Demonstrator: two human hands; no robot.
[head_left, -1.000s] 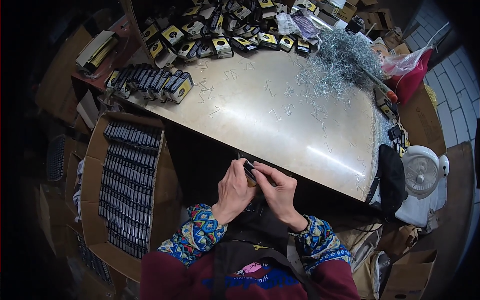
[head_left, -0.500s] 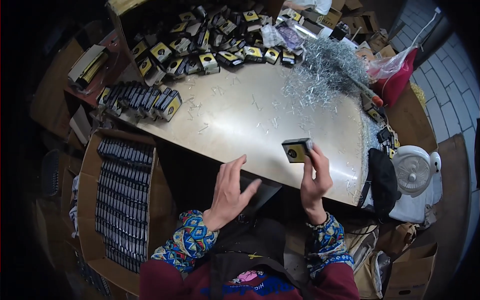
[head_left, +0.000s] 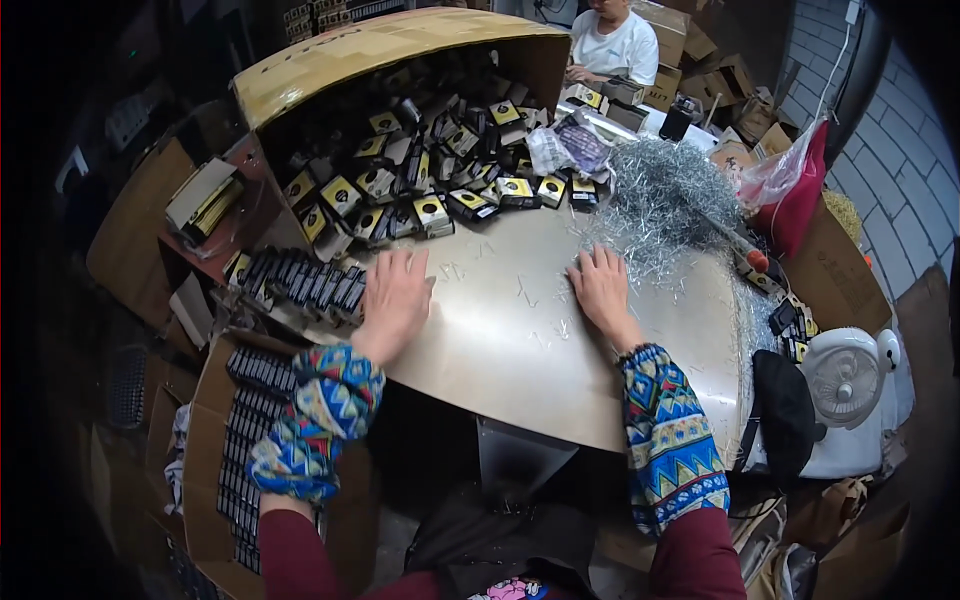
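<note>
My left hand (head_left: 393, 302) lies at the right end of a row of small black-and-yellow boxes (head_left: 300, 280) standing on edge at the table's left side. Its fingers are stretched out and cover the last box; whether they touch it I cannot tell. Over the middle of the metal-topped table (head_left: 520, 370) reaches my right hand (head_left: 604, 297), fingers extended and slightly apart, with nothing visible in it. Just beyond it spreads a tangled heap of thin silvery strips (head_left: 665, 190).
An open carton on its side (head_left: 400, 40) spills loose black-and-yellow boxes (head_left: 430, 212) onto the table. At lower left stands a carton (head_left: 205, 480) packed with rows of boxes. A white fan (head_left: 842, 375) is at right. Another person (head_left: 620, 45) sits at the far side.
Both hands have moved forward over the table, the left toward the box row. The box my right hand held is no longer seen in it. The view has tilted up.
</note>
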